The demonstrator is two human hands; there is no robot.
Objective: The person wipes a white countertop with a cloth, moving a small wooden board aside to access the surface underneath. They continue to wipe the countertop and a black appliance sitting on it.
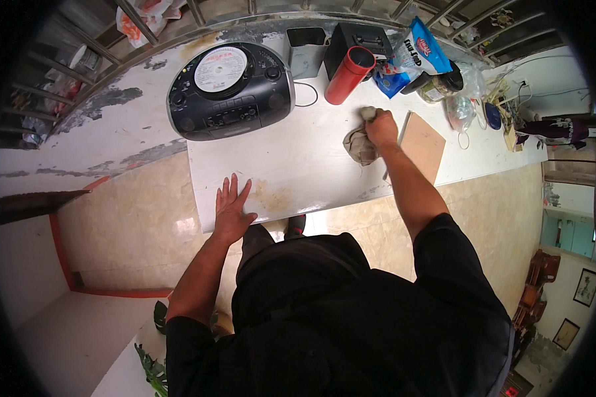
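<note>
A crumpled grey-brown cloth [361, 145] lies bunched on the white tabletop [308, 149], and my right hand [382, 128] grips it. Just to the right of that hand is a flat light-brown board or box [423, 144]. A red cylindrical tumbler [350, 75] stands beyond the cloth. My left hand [234, 211] rests flat on the near left part of the tabletop, fingers spread, with nothing in it. Beside it, a brownish stain [274, 195] marks the white surface.
A black CD radio-cassette player [231, 92] occupies the back left. Along the back stand an open-topped container [305, 52], a black box-shaped device [362, 39], a blue-and-white bag [419, 49] and a lidded jar [434, 89]. Metal bars [305, 5] run behind them.
</note>
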